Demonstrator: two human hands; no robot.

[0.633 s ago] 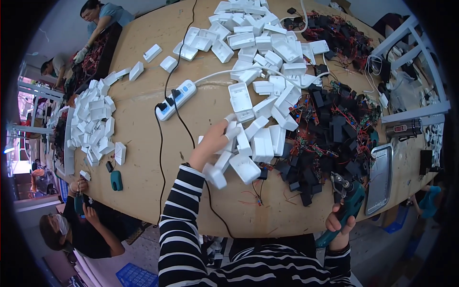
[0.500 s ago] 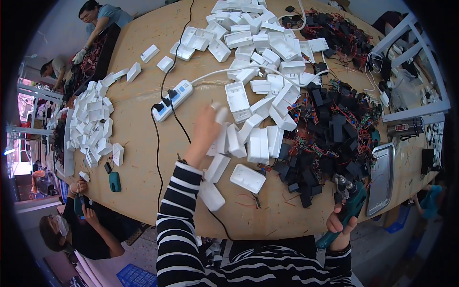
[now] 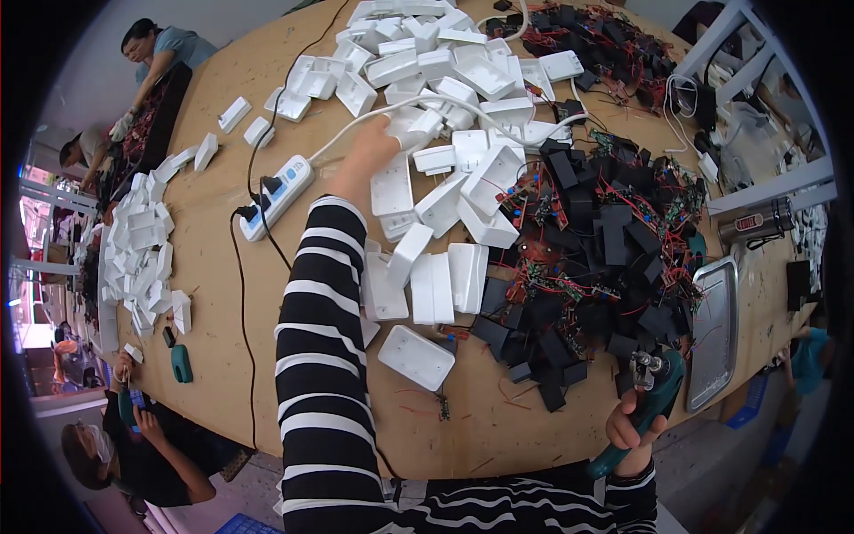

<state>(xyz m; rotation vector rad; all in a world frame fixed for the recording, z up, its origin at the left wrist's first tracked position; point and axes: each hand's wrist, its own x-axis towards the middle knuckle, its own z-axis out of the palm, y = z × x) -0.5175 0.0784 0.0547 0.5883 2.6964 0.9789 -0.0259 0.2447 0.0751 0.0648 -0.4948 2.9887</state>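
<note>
My left hand (image 3: pixel 375 147) reaches forward into the heap of white plastic cases (image 3: pixel 391 67). Its fingers stretch out over the cases beside a white cable, and white coverings on the fingertips blend in with the cases. Nearest to it stands an open white case (image 3: pixel 391 187). My right hand (image 3: pixel 630 425) is wrapped round a green cordless screwdriver (image 3: pixel 656 392), which points up and away from me over the table's near right part. Black boxes with red wires and circuit boards (image 3: pixel 596 240) lie heaped between my hands.
A white power strip (image 3: pixel 277 198) with black plugs and cords lies left of my arm. More white cases (image 3: pixel 142 236) are piled at the left. A metal tray (image 3: pixel 714 334) and a steel flask (image 3: pixel 756 221) stand right. Co-workers (image 3: pixel 133 445) sit along the left side.
My left hand has moved forward, from near the middle cases into the farther heap. The view has shifted slightly. My right hand still holds the screwdriver in much the same place.
</note>
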